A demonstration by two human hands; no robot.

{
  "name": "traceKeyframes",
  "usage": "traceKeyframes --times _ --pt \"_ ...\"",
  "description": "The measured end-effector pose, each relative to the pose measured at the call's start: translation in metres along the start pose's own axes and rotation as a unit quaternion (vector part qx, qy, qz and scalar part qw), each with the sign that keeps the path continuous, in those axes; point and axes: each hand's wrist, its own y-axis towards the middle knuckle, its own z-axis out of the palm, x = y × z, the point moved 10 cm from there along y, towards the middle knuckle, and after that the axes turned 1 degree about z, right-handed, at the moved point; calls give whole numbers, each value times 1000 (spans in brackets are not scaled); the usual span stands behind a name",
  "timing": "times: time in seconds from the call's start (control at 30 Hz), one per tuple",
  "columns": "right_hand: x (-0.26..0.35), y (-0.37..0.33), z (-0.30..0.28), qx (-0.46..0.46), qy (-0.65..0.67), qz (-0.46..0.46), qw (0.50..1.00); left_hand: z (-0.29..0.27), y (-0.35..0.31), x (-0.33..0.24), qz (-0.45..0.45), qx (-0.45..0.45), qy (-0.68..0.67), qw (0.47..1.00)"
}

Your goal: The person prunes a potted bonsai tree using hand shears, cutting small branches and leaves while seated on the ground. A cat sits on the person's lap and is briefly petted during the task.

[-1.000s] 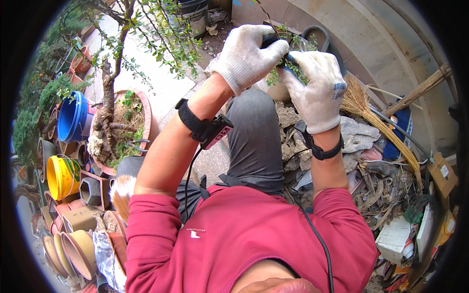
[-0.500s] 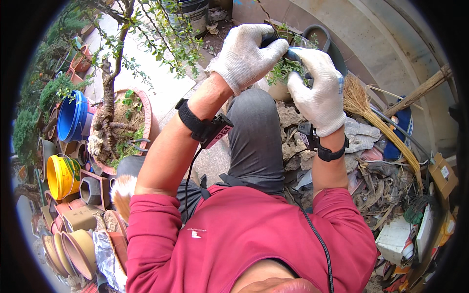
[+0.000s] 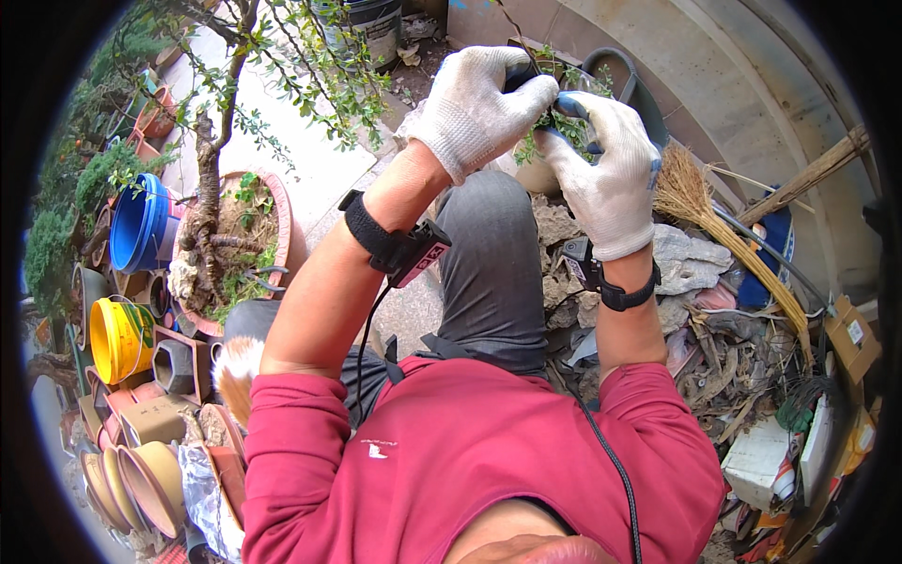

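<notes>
My left hand (image 3: 484, 113), in a white knit glove with dark blue fingertips, is closed on a thin dark stem (image 3: 514, 26) that rises toward the top edge. Close beside it on the right is my right hand (image 3: 611, 174), gloved the same way. Its thumb and forefinger curl in around the stem's lower part; what lies between their tips is too small to make out. Below and behind the fingers show small green leaves (image 3: 573, 80) and part of a tan pot (image 3: 538, 175). Both hands are raised just beyond my knee (image 3: 489, 244).
On the left a small tree stands in a round pot (image 3: 287, 221), near a blue bucket (image 3: 139, 226), a yellow bucket (image 3: 115, 340) and stacked pots (image 3: 150, 484). To the right lie rocks (image 3: 691, 258), a straw broom (image 3: 728, 221) and dry debris (image 3: 728, 357) beside a curved wall (image 3: 742, 85).
My right hand has shifted slightly left and its thumb has come up toward my left fingertips. My left hand stays in almost the same place on the stem.
</notes>
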Motion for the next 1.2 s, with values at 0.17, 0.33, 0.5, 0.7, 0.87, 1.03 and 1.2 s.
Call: traceKeyframes --times 0.17,0.33,0.5,0.7,0.87,1.03,1.2 --pt "7 -1 -3 -28 -29 -42 998 1 0 2 -5 -5 4 1000" --pt "1 1 -3 -19 17 -12 1000 2 -1 4 -13 1 19 1000" --pt "-10 2 0 10 54 60 997 3 -1 6 -15 9 11 1000" --pt "9 2 0 -15 19 -26 999 3 -1 6 -9 3 -4 1000" --pt "14 0 -1 -3 13 -60 998 2 -1 4 -13 4 -8 1000" --pt "6 -1 -7 3 53 -13 998 -2 0 -2 -2 -14 -31 999" --pt "0 -1 -11 -2 66 27 997 3 0 -1 -21 15 -15 1000"
